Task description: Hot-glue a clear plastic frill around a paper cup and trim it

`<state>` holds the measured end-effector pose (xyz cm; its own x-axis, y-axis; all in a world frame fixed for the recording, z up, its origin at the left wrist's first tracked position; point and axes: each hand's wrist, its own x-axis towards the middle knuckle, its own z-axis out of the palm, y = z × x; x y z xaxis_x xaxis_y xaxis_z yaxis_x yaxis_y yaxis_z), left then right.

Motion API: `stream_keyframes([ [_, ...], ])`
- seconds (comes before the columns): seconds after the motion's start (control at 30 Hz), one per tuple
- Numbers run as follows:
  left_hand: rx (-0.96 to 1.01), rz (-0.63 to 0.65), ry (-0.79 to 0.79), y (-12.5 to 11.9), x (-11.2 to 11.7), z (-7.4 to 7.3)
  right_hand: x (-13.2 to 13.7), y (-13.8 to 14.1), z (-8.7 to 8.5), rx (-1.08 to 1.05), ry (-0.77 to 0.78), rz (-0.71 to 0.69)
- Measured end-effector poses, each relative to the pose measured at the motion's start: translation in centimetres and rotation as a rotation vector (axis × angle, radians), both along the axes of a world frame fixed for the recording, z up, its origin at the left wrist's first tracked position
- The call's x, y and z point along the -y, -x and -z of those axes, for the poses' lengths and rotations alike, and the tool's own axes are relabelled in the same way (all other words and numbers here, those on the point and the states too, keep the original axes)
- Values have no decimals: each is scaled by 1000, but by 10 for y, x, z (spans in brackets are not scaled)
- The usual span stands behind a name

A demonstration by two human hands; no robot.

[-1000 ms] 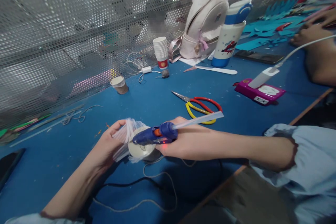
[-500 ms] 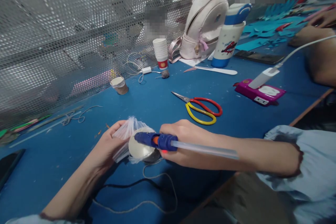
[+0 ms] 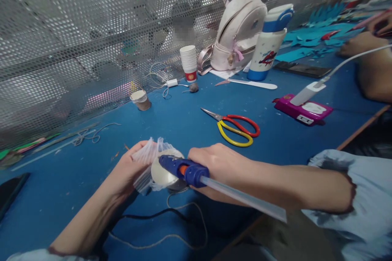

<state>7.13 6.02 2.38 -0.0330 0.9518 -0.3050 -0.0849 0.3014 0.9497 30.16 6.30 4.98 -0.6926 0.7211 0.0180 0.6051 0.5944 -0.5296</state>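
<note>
My right hand is wrapped round a blue hot glue gun, its nozzle end over the rim of a pale paper cup. A long clear glue stick sticks out of the gun's back. Pleated translucent white material runs around the cup's near-left side, and my left hand pinches it there. The cup's lower part and most of my right fingers are hidden. Grey string and a dark cord lie on the table just below the cup.
Scissors with red and yellow handles lie beyond my right hand. Behind stand a string-wrapped cup, stacked paper cups, a backpack and a bottle. A purple power strip sits at right, near another person's arm.
The glue gun has tilted, so the back end of its glue stick has swung down toward me. Its nozzle stays over the cup's rim. My left hand has barely moved.
</note>
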Motion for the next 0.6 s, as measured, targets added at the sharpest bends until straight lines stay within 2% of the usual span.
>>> stream_keyframes([
  [0.13,23,55,20,6,-3,4,3,-2,0,3,-44,9],
  [0.27,57,110,57,14,-7,4,2,-7,-4,-17,-1,-26],
  [0.5,72,116,59,21,-8,-7,-4,-9,-19,-36,99,-25],
  [0.6,82,121,92,17,-5,-13,-7,-9,-22,-38,217,-42],
])
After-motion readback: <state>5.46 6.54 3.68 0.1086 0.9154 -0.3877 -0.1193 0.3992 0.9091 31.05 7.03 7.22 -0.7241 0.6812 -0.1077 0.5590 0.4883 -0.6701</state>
